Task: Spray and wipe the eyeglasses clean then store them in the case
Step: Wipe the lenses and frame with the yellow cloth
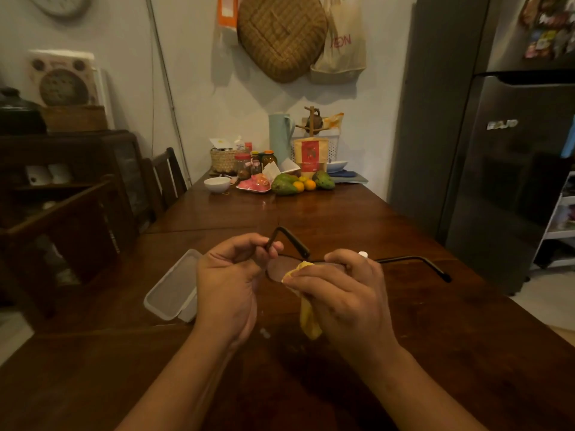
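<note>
I hold dark-framed eyeglasses (pixel 407 260) above the wooden table (pixel 342 219), both temples unfolded. My left hand (pixel 228 284) pinches the left temple near its hinge. My right hand (pixel 339 293) presses a yellow cloth (pixel 308 318) against a lens, and the cloth's tail hangs down below the hand. An open translucent grey case (pixel 171 289) lies on the table just left of my left hand. The white tip of a small bottle (pixel 362 254) shows behind my right hand; the rest of it is hidden.
At the table's far end stand a white bowl (pixel 217 184), jars, a woven basket, mangoes and oranges (pixel 298 183) and a pale jug (pixel 281 138). A wooden chair (pixel 165 178) stands at the left. A grey fridge (pixel 504 169) stands at the right.
</note>
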Tool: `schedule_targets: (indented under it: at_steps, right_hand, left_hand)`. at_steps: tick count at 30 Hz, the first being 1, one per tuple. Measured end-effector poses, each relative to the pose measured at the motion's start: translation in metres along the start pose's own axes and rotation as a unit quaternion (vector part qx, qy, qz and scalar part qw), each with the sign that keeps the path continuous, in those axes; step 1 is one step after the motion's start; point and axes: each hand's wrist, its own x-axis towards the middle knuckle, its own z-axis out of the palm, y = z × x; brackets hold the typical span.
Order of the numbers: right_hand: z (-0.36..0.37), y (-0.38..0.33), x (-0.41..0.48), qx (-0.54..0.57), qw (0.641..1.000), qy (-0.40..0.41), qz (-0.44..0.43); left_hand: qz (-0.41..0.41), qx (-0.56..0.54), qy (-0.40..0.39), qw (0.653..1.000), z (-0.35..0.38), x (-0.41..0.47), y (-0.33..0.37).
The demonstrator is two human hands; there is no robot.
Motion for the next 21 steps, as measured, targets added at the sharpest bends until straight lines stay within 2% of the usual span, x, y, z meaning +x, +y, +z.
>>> schedule_targets:
  at_steps: [7,11,15,21]
  right_hand:
    - [0.006,-0.005,-0.001,-0.064,0.996,-0.040,0.036]
    - [0.009,-0.004,-0.003,-0.030,0.999,-0.031,0.009]
    - [0.005,-0.001,-0.001,-0.001,1.000,-0.013,-0.009]
    - [0.003,0.013,-0.005,0.062,0.996,0.008,0.067]
  left_hand:
    - [-0.003,-0.010,-0.021,1.000,0.000,-0.002,0.001]
    - [-0.015,-0.016,-0.017,1.000,0.004,-0.005,0.001]
    - [0.006,-0.008,0.000,1.000,0.003,-0.002,0.002]
    - [0.012,-0.029,0.075,0.997,-0.010,0.009,0.004]
